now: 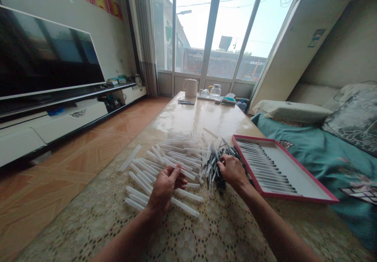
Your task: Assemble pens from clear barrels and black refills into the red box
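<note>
White, translucent tubes (pixel 176 154) lie in a loose spread across the middle of the table (pixel 203 116) in the head view, most of them slanting the same way, some crossing over others and a few lying apart at the near and left edges. The left hand (pixel 168 181) is over the near side of this spread, its fingers curled and the thumb laid forward along a tube; whether they grasp that tube, I cannot tell. Just right of the tubes is a heap of slim dark sticks (pixel 212 163), tangled and pointing several ways. The right hand (pixel 234 171) reaches down onto this heap with bent fingers, the tips among the sticks; whether they are closed on one cannot be made out. Beside the heap, to the right, a shallow tray (pixel 294 165) with a red rim holds a row of slender dark-ended pieces (pixel 262 167) along its left part, lying side by side, while its white floor shows on the right. At the far end of the table stand a beige pitcher (pixel 191 88) and a glass jar (pixel 216 91). A teal cover (pixel 306 136) drapes the seat to the right, and a television (pixel 50 54) is on the left.
</note>
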`<state>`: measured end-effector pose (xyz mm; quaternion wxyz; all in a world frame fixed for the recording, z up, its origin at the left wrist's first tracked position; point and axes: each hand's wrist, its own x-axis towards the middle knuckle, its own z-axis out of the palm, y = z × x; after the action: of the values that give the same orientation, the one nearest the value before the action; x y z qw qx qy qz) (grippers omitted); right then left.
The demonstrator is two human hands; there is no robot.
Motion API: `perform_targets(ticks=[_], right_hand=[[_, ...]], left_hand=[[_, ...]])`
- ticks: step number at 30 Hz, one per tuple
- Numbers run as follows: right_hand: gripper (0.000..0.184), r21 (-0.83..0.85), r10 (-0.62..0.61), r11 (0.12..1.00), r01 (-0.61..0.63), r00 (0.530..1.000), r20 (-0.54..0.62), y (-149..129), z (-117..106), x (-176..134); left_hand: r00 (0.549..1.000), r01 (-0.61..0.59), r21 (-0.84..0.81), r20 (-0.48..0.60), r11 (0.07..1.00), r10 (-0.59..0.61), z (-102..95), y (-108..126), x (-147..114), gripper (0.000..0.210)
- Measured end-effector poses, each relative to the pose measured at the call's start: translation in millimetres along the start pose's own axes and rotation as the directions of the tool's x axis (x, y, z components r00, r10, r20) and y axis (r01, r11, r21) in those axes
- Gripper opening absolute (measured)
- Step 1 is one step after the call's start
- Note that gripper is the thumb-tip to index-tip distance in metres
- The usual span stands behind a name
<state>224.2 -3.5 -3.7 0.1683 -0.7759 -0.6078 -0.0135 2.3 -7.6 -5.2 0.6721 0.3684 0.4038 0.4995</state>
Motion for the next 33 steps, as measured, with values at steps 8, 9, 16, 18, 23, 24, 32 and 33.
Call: perform_targets(ticks=[8, 9, 16, 18, 23, 24, 32, 33], right_hand=[[0.020, 0.109, -0.109, 0.985, 0.133, 0.973, -0.202, 14.7, -10.7, -35.2], [0.021, 0.176, -0.136, 0.967, 0.184, 0.957, -0.257, 12.9, -12.6, -38.6], [0.017, 0.487, -0.191, 0.790, 0.373, 0.904, -0.383, -19.2, -23.1, -64.8], [0.016, 0.501, -0.201, 0.770, 0.395, 0.895, -0.397, -25.8, -23.7, -69.6], [0.016, 0.487, -0.236, 0.757, 0.437, 0.876, -0.420, -30.8, -23.8, -72.8], [0.016, 0.486, -0.240, 0.755, 0.441, 0.875, -0.421, -30.8, -23.9, -72.5], [0.019, 0.549, -0.298, 0.692, 0.469, 0.878, -0.375, -33.7, -10.9, -74.9], [0.019, 0.574, -0.307, 0.673, 0.466, 0.882, -0.357, -35.0, -7.3, -76.6]], left_hand=[[0.996, -0.040, -0.141, -0.085, 0.989, 0.028, -2.4, 1.9, 2.6, 0.020], [0.995, -0.042, -0.170, -0.096, 0.985, 0.026, -3.1, 2.5, 3.6, 0.018], [0.980, -0.064, -0.317, -0.198, 0.946, 0.000, -9.9, 8.4, 10.4, 0.015], [0.979, -0.064, -0.323, -0.204, 0.944, -0.003, -10.0, 9.2, 10.6, 0.017], [0.983, -0.030, -0.338, -0.178, 0.941, -0.033, -6.3, 8.9, 8.5, 0.018], [0.984, -0.023, -0.343, -0.171, 0.939, -0.038, -5.6, 8.7, 8.2, 0.018], [0.997, 0.038, -0.306, -0.050, 0.951, -0.056, 0.5, 2.4, 2.6, 0.013], [0.998, 0.064, -0.296, -0.004, 0.953, -0.069, 1.8, 1.0, 0.6, 0.012]])
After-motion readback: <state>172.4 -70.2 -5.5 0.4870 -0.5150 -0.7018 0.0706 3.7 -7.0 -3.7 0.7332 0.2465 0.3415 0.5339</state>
